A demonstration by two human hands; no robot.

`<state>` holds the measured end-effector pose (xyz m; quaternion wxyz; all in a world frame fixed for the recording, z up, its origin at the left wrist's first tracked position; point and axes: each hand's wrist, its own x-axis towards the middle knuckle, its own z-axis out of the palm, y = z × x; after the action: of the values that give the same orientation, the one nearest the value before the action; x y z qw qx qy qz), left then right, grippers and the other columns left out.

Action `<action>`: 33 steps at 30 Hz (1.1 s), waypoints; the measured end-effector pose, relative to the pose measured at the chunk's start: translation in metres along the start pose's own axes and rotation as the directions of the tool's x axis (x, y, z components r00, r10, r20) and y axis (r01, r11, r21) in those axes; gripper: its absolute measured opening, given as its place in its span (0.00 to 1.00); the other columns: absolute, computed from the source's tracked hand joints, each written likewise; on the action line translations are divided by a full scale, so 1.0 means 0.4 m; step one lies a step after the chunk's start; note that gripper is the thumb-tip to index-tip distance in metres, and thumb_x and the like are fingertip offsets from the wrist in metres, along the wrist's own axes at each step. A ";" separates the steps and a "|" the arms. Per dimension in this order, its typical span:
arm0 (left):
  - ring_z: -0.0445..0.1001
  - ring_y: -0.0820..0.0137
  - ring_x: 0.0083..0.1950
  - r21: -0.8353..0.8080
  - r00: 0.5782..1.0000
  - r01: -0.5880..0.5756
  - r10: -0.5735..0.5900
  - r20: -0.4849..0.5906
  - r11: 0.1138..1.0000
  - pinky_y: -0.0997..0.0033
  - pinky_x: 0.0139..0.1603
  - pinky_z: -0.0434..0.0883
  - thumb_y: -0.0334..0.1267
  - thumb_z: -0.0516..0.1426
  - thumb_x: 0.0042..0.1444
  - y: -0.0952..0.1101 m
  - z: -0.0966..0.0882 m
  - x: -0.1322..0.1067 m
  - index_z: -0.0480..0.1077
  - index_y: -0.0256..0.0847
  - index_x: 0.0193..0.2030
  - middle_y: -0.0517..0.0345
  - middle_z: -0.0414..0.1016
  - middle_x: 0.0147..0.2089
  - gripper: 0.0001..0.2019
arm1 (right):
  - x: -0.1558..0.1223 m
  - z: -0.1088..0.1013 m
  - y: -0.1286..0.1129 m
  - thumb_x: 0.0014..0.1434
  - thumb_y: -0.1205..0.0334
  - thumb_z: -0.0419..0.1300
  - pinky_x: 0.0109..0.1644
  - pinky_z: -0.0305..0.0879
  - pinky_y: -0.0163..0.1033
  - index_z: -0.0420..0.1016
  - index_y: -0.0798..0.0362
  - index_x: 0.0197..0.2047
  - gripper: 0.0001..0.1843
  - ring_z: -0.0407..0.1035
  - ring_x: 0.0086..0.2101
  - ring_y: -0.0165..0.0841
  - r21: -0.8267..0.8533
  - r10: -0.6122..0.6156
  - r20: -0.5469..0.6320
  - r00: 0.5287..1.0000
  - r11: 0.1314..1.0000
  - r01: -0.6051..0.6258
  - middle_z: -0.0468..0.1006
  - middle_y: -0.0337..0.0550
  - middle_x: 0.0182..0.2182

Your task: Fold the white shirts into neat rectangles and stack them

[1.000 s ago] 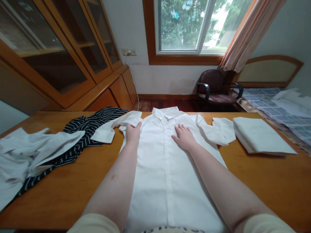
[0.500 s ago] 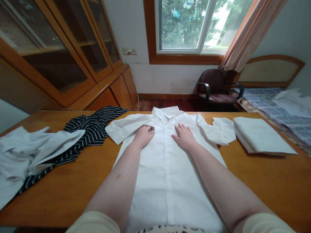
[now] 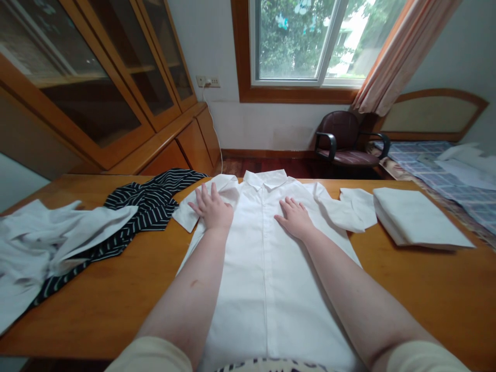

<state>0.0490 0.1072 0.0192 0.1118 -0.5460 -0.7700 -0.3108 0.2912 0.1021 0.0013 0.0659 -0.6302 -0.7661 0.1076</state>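
Note:
A white button-up shirt (image 3: pixel 267 268) lies flat and front-up on the wooden table (image 3: pixel 124 289), collar toward the window. My left hand (image 3: pixel 211 209) lies flat with fingers spread on the shirt's left shoulder, where the short sleeve (image 3: pixel 186 216) sticks out. My right hand (image 3: pixel 295 217) rests open and flat on the shirt's chest, right of the button line. The right sleeve (image 3: pixel 349 209) lies spread out on the table.
A black-and-white striped garment (image 3: pixel 143 206) and a crumpled white cloth (image 3: pixel 46 243) lie at the left. A folded white garment (image 3: pixel 414 222) sits at the right. Beyond the table stand a dark armchair (image 3: pixel 344 142), a wooden cabinet (image 3: pixel 96 93) and a bed (image 3: pixel 457 175).
My left hand moved in over the chest, then out to the left shoulder, where it now lies open and spread. The left sleeve now lies closer to the body. My right hand stayed put.

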 end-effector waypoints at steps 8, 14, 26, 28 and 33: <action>0.64 0.54 0.60 0.030 0.974 0.041 -0.047 0.220 0.999 0.51 0.59 0.59 0.33 0.52 0.53 -0.031 0.006 0.015 0.65 0.40 0.59 0.45 0.67 0.61 0.24 | -0.002 -0.002 -0.002 0.62 0.45 0.49 0.66 0.36 0.50 0.55 0.56 0.67 0.35 0.42 0.66 0.43 -0.004 0.001 -0.012 1.000 1.000 -0.001 0.50 0.54 0.67; 0.65 0.50 0.58 0.067 0.966 0.145 -0.156 0.205 0.987 0.50 0.55 0.63 0.30 0.50 0.53 -0.072 -0.006 0.046 0.67 0.38 0.57 0.43 0.68 0.60 0.23 | 0.000 0.001 -0.001 0.63 0.44 0.48 0.67 0.36 0.50 0.54 0.56 0.67 0.35 0.42 0.66 0.42 -0.006 -0.002 -0.003 1.000 1.000 0.002 0.49 0.53 0.68; 0.72 0.63 0.37 -0.172 0.996 0.058 -0.045 0.078 0.983 0.70 0.37 0.64 0.44 0.49 0.59 -0.056 -0.057 0.057 0.74 0.42 0.36 0.53 0.76 0.32 0.15 | 0.000 0.004 0.002 0.62 0.44 0.48 0.66 0.36 0.50 0.55 0.55 0.67 0.35 0.42 0.66 0.42 0.003 -0.004 -0.011 1.000 1.000 0.004 0.49 0.54 0.68; 0.71 0.65 0.35 -0.192 0.980 -0.002 0.040 0.194 0.981 0.71 0.35 0.63 0.46 0.49 0.58 -0.038 -0.062 0.050 0.74 0.43 0.33 0.55 0.75 0.29 0.15 | -0.001 0.001 0.000 0.62 0.44 0.48 0.66 0.36 0.50 0.55 0.55 0.67 0.35 0.42 0.66 0.42 0.004 -0.004 -0.010 1.000 1.000 0.004 0.50 0.54 0.68; 0.72 0.64 0.35 -0.228 0.872 0.003 0.109 0.478 0.974 0.71 0.34 0.62 0.47 0.51 0.56 -0.025 -0.062 0.050 0.74 0.42 0.31 0.54 0.77 0.31 0.14 | -0.001 -0.003 -0.003 0.62 0.45 0.49 0.66 0.36 0.50 0.55 0.56 0.67 0.35 0.42 0.66 0.42 0.001 0.005 -0.001 1.000 1.000 -0.005 0.49 0.54 0.68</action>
<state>0.0282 0.1054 0.0452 -0.1386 -0.6364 -0.7186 -0.2439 0.2903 0.1015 0.0028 0.0664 -0.6323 -0.7643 0.1079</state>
